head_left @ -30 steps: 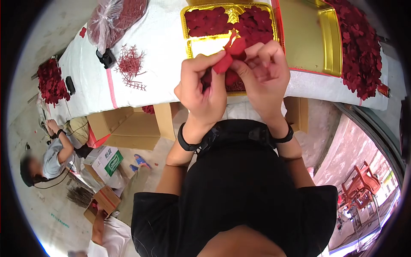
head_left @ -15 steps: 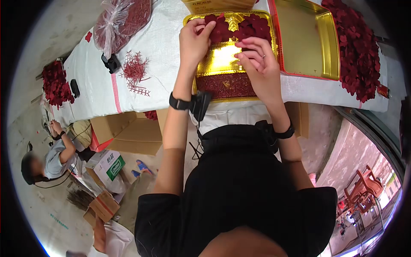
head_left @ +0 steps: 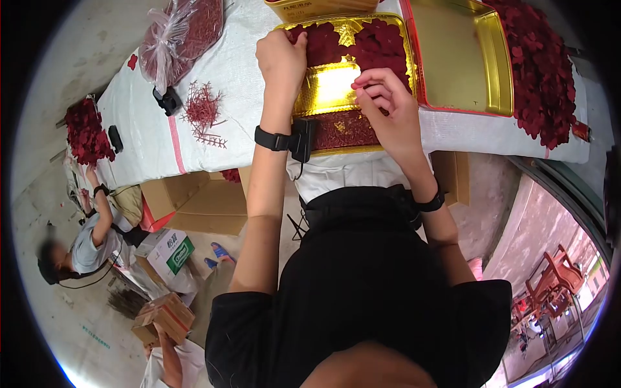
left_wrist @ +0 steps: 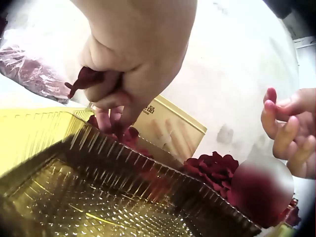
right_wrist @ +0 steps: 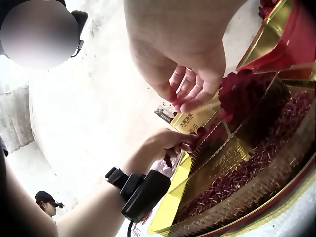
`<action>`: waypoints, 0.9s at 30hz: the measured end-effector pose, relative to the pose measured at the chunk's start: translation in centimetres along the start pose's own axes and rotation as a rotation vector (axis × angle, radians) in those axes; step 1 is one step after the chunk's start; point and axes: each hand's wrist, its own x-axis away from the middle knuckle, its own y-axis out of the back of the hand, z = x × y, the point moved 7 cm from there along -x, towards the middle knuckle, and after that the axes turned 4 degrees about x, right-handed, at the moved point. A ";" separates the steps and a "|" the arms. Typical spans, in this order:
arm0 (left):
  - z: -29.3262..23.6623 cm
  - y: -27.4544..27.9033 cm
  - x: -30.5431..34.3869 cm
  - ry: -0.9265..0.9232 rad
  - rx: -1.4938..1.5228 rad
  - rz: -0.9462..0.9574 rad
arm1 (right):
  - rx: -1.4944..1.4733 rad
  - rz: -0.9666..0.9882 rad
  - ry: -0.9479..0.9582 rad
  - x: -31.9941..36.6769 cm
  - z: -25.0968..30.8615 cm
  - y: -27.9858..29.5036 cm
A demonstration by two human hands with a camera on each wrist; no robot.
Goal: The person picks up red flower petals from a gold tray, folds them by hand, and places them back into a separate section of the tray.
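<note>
My left hand (head_left: 282,61) bends over the back-left compartment of a gold tray (head_left: 333,84), fingertips among dark red petal pieces (head_left: 323,44). In the left wrist view a dark red piece (left_wrist: 86,81) sticks out from the curled fingers of the left hand (left_wrist: 136,59). Above the tray's right side hovers my right hand (head_left: 393,116), fingers loosely bent; its fingertips look reddish in the right wrist view, and whether they hold a scrap I cannot tell. More petals (head_left: 381,45) fill the back-right compartment. Thin red shreds (head_left: 339,129) lie in the front one.
A red-edged gold box (head_left: 453,58) stands right of the tray, with a large petal heap (head_left: 543,77) beyond. On the left are a plastic bag of shreds (head_left: 184,39), loose shreds (head_left: 204,110) and a black device (head_left: 167,101). Another person (head_left: 90,239) is at far left.
Both hands have parted from the red piece they held together above the tray. The left went to the back-left compartment and its wrist has turned; the right has stayed over the tray's right side.
</note>
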 end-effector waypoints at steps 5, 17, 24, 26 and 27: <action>0.3 0.6 0.3 0.019 0.064 -0.018 | 0.049 0.005 0.021 -0.1 -0.2 0.0; -5.3 2.3 6.2 0.725 1.981 0.575 | 0.274 0.015 0.318 -0.2 4.2 -0.1; -6.1 3.4 8.2 0.739 2.137 0.365 | 0.352 0.038 0.429 0.4 6.8 -1.5; -5.7 3.4 8.4 0.674 2.208 0.367 | 0.317 0.048 0.354 0.4 5.5 -1.1; -5.3 3.3 8.4 0.631 2.210 0.395 | 0.212 0.066 0.291 0.3 4.8 -1.0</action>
